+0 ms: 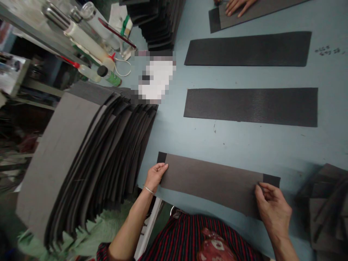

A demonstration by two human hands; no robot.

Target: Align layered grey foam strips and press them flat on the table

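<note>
A long grey-brown strip (212, 177) with black ends lies near the table's front edge, slightly slanted. My left hand (156, 175) pinches its left end beside the black part. At the right end, my right hand (272, 204) has thumb and fingers closed on the strip's edge, near the other black part. Beyond it, a black strip (250, 107) lies flat on the blue-grey table (231, 141), and a second black strip (247, 49) lies farther back.
A big stack of strips (67, 145) leans at the left, with another dark stack (160, 21) behind. Bottles (111, 76) stand at the back left. Dark pieces (328, 210) are piled at the right. Another person's hand (239, 5) rests on a strip at the top.
</note>
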